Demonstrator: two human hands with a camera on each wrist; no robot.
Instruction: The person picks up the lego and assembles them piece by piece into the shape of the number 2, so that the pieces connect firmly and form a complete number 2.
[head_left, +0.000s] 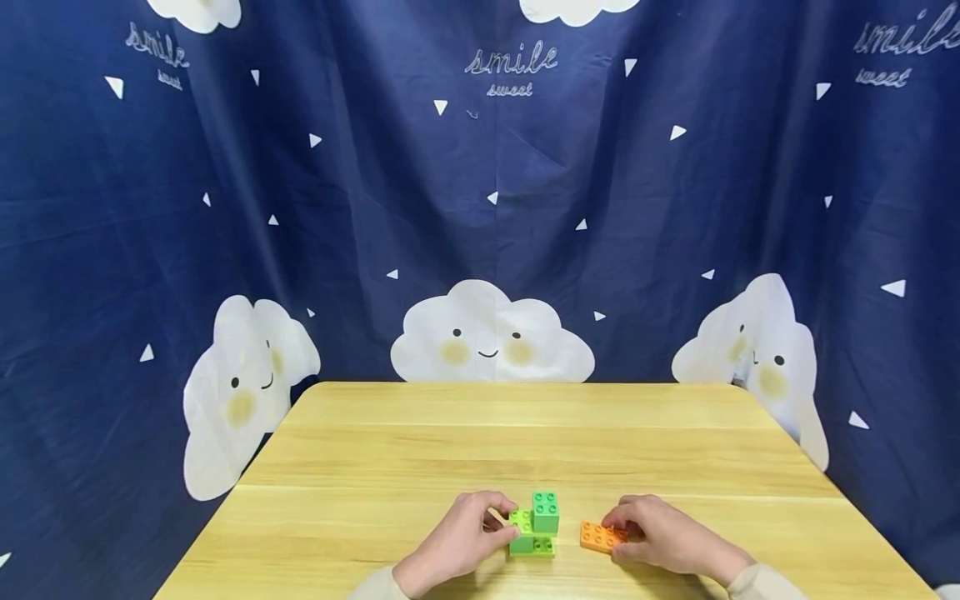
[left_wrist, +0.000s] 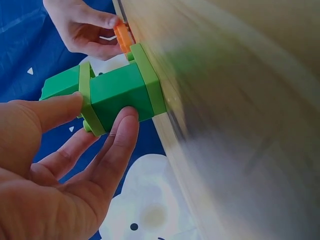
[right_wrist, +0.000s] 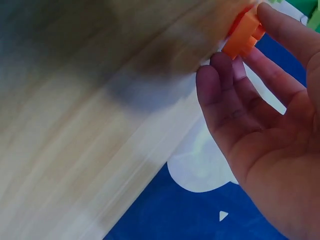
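A small stack of green toy building bricks (head_left: 545, 515) stands on the table: lime plates alternate with darker green bricks, and a green brick sits at the top right. From the left side, my left hand (head_left: 463, 533) holds the stack between thumb and fingers. Seen in the left wrist view, the thumb is against the upper lime plate and a fingertip against the green brick (left_wrist: 122, 90) below it. A short way right of the stack, my right hand (head_left: 663, 535) pinches the right end of a flat orange studded brick (head_left: 596, 536), low at the tabletop.
The light wooden table (head_left: 525, 450) has rounded far corners. Behind it and along both sides hangs a dark blue curtain (head_left: 360, 208) with white smiling clouds and small triangles.
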